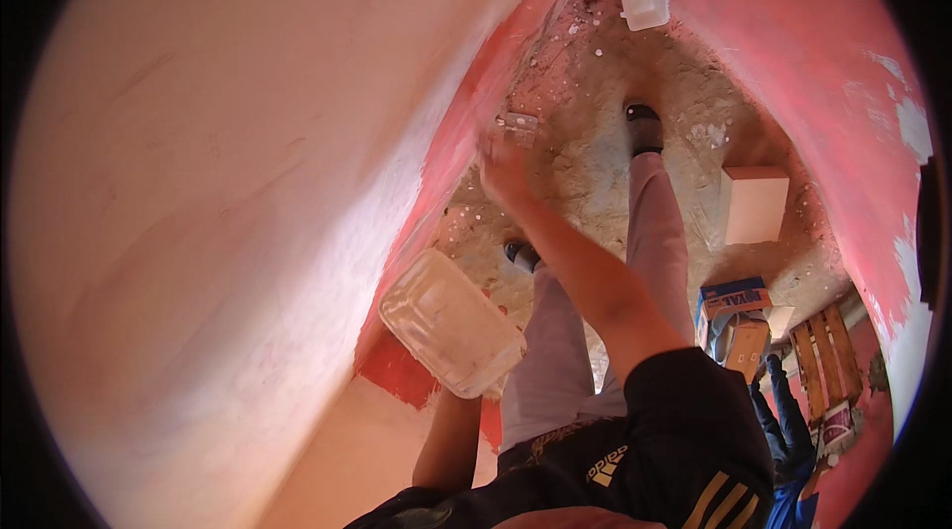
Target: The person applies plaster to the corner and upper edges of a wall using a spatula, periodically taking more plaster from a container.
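My left hand (pixel 503 311) supports a translucent, rectangular plastic container (pixel 452 323) beside the left wall. Most of that hand is hidden beneath the container; fingertips show at its far right edge. Pale smears mark the plastic. My right arm reaches across to the base of the wall (pixel 454 137), where a red-pink band meets the pale upper part. My right hand (pixel 506 170) is closed and blurred by motion, close to the band. Just past it lies a small, pale rectangular object (pixel 522 122); whether the hand touches it, I cannot tell.
A white plastic tub (pixel 646 8) sits in the far corner. Along the right wall are a pale box (pixel 754 205), a blue-and-white carton (pixel 729 299) and a slatted wooden crate (pixel 826 358). Blue-clothed legs (pixel 785 415) show at lower right. White specks dot the rough floor (pixel 585 122).
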`<action>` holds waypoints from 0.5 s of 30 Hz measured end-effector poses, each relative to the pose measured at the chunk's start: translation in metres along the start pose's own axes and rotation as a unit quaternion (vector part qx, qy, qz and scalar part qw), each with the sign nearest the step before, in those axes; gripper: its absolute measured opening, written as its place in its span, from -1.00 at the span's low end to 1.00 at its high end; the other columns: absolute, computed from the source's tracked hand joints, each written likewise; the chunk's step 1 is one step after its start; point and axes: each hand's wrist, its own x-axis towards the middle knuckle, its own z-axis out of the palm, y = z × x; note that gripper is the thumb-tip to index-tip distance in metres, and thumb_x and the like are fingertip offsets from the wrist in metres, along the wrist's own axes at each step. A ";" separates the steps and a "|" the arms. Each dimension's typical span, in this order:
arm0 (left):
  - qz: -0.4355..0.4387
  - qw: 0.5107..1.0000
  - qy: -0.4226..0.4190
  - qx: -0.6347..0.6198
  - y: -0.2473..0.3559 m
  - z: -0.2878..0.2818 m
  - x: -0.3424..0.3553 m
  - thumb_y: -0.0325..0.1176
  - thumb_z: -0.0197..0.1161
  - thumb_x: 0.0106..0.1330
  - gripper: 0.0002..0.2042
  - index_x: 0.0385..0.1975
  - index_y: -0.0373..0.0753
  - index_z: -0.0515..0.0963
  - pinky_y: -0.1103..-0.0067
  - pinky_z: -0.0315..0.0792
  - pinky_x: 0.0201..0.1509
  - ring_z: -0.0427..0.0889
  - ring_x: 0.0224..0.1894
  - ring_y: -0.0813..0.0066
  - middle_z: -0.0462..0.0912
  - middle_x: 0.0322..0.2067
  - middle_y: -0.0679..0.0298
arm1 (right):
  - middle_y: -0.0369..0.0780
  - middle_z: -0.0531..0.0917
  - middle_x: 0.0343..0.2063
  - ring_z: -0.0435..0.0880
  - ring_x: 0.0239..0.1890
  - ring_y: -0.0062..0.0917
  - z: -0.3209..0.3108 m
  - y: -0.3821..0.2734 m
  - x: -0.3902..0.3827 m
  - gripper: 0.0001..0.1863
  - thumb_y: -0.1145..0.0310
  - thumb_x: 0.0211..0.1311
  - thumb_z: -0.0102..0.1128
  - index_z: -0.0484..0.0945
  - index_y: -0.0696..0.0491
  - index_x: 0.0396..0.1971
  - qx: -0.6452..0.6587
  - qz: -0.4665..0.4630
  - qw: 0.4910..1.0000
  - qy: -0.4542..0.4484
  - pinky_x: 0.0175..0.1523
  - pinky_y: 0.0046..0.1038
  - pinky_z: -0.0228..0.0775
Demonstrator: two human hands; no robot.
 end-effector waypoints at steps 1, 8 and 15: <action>-0.003 0.999 -0.025 -0.034 0.002 -0.003 -0.004 0.19 0.16 0.24 -0.35 0.23 -0.08 0.32 -0.08 0.43 0.08 0.40 0.17 -0.03 0.48 0.10 0.16 | -0.04 0.67 -0.29 0.62 -0.17 -0.49 -0.008 0.011 -0.037 -0.72 0.30 0.40 0.04 0.61 0.15 -0.09 0.051 0.074 0.981 -0.174 0.03 -0.38 0.38; -0.037 0.990 -0.118 -0.074 0.002 0.030 -0.011 0.17 0.00 0.35 -0.32 0.35 -0.14 0.21 -0.04 0.29 0.28 0.39 0.24 -0.09 0.38 0.26 0.13 | -0.22 0.55 -0.57 0.42 -0.60 -0.43 -0.150 -0.025 0.184 -0.78 0.30 0.39 0.02 0.53 0.15 -0.33 -0.046 -0.198 0.956 0.212 -0.46 -0.40 0.30; -0.027 0.998 -0.046 0.017 -0.016 0.044 0.022 0.19 0.19 0.23 -0.27 0.31 -0.09 0.25 -0.11 0.37 0.15 0.41 0.20 0.00 0.38 0.22 0.09 | -0.27 0.62 -0.35 0.56 -0.29 -0.58 -0.119 -0.003 0.200 -0.62 0.19 0.43 -0.02 0.55 0.11 0.05 0.099 -0.118 0.972 0.178 -0.15 -0.49 0.40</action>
